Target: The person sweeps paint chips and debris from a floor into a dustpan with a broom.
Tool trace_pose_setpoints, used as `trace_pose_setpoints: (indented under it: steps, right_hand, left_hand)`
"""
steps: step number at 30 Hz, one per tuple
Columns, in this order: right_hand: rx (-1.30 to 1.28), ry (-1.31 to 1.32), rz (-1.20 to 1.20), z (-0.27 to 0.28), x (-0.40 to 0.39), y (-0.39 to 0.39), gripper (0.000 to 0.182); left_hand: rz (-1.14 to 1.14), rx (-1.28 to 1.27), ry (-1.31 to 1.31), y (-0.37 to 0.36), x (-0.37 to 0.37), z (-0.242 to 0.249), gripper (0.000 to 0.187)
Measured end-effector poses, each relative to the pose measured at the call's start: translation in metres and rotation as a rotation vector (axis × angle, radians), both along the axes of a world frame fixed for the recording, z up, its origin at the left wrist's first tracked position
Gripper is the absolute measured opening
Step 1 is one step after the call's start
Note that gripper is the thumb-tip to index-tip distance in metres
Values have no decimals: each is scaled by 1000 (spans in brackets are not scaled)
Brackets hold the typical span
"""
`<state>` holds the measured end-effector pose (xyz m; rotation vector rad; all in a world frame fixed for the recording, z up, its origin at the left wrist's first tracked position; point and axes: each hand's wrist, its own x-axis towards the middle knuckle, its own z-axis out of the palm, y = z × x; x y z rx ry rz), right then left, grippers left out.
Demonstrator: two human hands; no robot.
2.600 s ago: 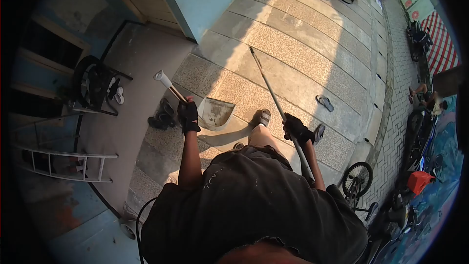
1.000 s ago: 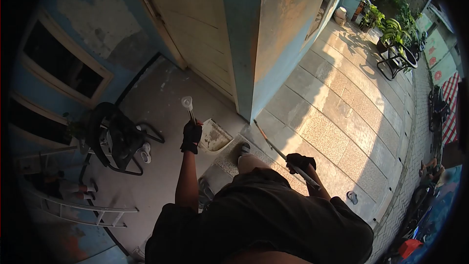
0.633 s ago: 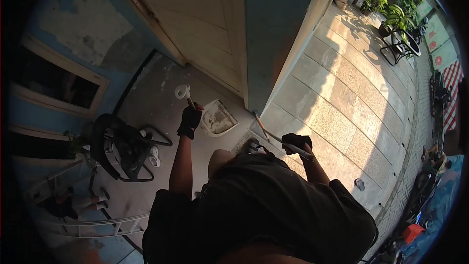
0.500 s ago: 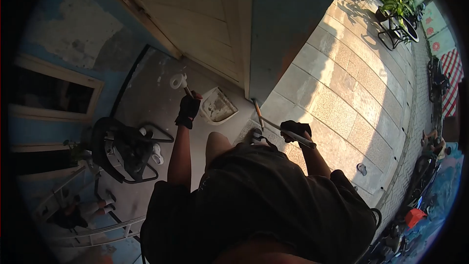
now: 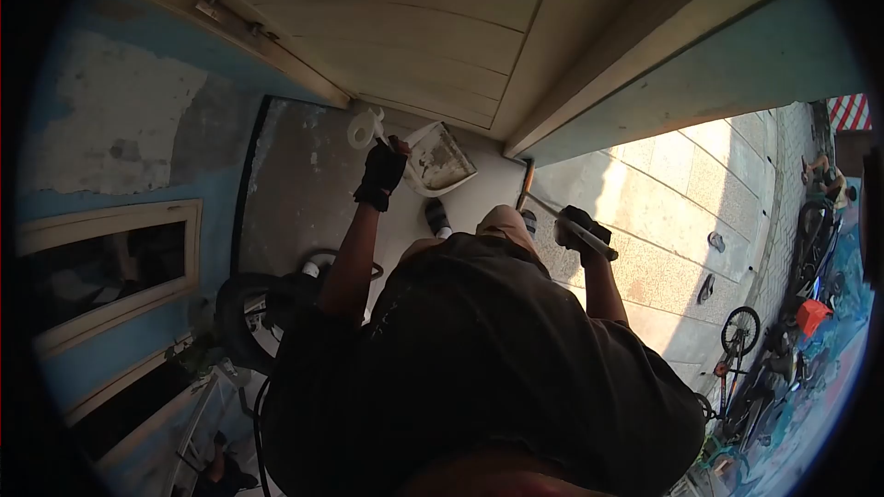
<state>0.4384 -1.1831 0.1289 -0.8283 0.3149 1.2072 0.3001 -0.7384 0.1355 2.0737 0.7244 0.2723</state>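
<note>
A dark fingerless glove covers my left hand [image 5: 381, 171], which is closed on the handle of a white dustpan [image 5: 442, 162]. The handle's ringed end [image 5: 363, 130] sticks out above the fist, and the dirt-stained pan lies just right of it near the door. My right hand [image 5: 583, 229], also gloved, is wrapped round a long grey stick [image 5: 603, 246]. The stick runs toward the orange-brown piece [image 5: 526, 186] by the door frame; its far end is hard to make out.
A cream wooden door [image 5: 414, 28] stands ahead, with a blue wall and window [image 5: 110, 267] at left. A black chair [image 5: 253, 313] is beside my left arm. Sandals [image 5: 716, 241], a bicycle [image 5: 732, 350] and a person [image 5: 833, 186] are at right.
The view has turned and moved closer to the door. Both hands keep their holds, and the dustpan and left hand now appear further right. A foot in a sandal now shows below the pan.
</note>
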Motion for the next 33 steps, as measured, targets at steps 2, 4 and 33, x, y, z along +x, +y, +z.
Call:
trace_pose_setpoints:
  steps: [2, 4, 33]
  right_hand:
    - [-162, -201, -66, -4, -21, 18, 37]
    - [-172, -213, -57, -6, -35, 38, 37]
    - [-159, 124, -498, -44, -142, 356, 14]
  left_hand:
    - [-25, -21, -11, 23, -2, 3, 6]
    - [-35, -66, 2, 44, -1, 6, 7]
    - [-605, -356, 144, 363, -11, -38, 29]
